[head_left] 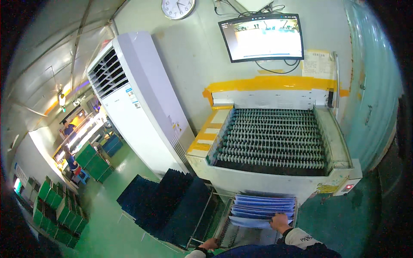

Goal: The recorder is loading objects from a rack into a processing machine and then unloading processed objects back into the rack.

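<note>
Down low, right hand [280, 222] curls fingers over the front edge of the blue sheets [263, 209] fanned in the wire tray [230, 235] under the machine's outlet; left hand [209, 244] grips the tray's front rail, fingers closed. Dark blue panel stacks [170, 205] lie just left of the tray. Behind, the white roller machine [271, 146] with ridged rollers. Further left a tall white air conditioner [140, 101]; on the wall a monitor [262, 38] and a clock [178, 7].
</note>
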`<state>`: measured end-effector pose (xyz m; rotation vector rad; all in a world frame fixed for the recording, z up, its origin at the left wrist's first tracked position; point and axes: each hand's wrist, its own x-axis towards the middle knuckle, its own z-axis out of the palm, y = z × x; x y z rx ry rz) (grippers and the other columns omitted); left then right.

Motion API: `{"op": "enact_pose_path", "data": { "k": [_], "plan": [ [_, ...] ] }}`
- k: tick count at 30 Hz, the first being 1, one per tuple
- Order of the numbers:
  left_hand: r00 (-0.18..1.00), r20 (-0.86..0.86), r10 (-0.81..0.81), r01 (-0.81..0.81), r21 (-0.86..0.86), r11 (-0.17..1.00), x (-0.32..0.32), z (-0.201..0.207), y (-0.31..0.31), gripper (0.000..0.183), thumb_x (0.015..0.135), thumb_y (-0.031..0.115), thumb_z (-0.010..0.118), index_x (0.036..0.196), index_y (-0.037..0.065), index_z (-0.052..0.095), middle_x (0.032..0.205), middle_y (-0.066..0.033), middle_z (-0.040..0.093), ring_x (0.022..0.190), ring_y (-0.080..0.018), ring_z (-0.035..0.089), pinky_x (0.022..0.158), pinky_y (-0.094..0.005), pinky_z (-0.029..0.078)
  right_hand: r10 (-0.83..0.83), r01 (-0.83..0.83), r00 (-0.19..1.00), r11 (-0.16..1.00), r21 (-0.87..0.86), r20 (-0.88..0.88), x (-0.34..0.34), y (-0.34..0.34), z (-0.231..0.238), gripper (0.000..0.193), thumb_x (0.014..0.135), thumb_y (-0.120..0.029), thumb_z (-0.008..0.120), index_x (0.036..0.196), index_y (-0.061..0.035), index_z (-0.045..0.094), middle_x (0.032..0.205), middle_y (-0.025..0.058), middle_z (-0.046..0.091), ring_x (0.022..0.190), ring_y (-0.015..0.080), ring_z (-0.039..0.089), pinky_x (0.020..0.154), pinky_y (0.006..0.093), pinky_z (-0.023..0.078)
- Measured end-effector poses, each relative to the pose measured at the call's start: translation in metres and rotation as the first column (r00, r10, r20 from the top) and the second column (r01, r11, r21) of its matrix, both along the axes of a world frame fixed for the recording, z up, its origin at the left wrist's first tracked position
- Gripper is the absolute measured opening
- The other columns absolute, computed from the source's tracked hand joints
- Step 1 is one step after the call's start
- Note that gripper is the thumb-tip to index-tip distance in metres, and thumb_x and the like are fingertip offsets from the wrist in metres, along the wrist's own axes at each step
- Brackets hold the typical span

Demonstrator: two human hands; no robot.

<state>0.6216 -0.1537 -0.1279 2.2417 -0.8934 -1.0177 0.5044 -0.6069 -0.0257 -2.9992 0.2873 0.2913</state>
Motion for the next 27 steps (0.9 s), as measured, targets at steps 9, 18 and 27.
{"op": "enact_pose_path", "data": {
  "k": [9, 18, 27],
  "plan": [
    [0.888, 0.152, -0.435, 0.442, -0.018, 0.897, 0.016, -0.043, 0.016, 0.029, 0.082, 0.017, 0.065, 0.105, 0.001, 0.059, 0.085, -0.014, 0.064, 0.07, -0.0285, 0.063, 0.06, -0.0435, 0.045, -0.007, 0.007, 1.0, 1.0, -0.004, -0.028, 0.0, 0.006, 0.016, 0.038, 0.08, -0.044, 0.056, 0.087, -0.0104, 0.072, 0.096, 0.0115, 0.065, 0.093, 0.0291, 0.062, 0.083, 0.044, 0.046],
    [0.761, 0.465, -0.452, 0.616, -0.3, 0.728, 0.014, -0.042, 0.022, 0.028, 0.09, 0.026, 0.056, 0.1, 0.001, 0.062, 0.088, -0.015, 0.063, 0.07, -0.025, 0.063, 0.059, -0.0389, 0.048, -0.055, 0.055, 0.997, 0.998, 0.015, 0.058, 0.0, 0.003, -0.002, 0.033, 0.074, -0.042, 0.061, 0.08, -0.0122, 0.072, 0.09, 0.0112, 0.065, 0.088, 0.0301, 0.063, 0.079, 0.0439, 0.047],
    [0.871, -0.457, 0.178, -0.092, 0.205, 0.974, -0.002, 0.01, -0.013, 0.037, 0.084, 0.03, 0.064, 0.115, 0.01, 0.062, 0.122, -0.0143, 0.054, 0.103, -0.0278, 0.054, 0.087, -0.0423, 0.043, -0.052, 0.052, 0.994, 0.999, 0.006, 0.099, -0.005, -0.005, -0.008, 0.031, 0.074, -0.04, 0.061, 0.081, -0.012, 0.072, 0.088, 0.0103, 0.064, 0.089, 0.0301, 0.062, 0.079, 0.0442, 0.046]
  ]
}}
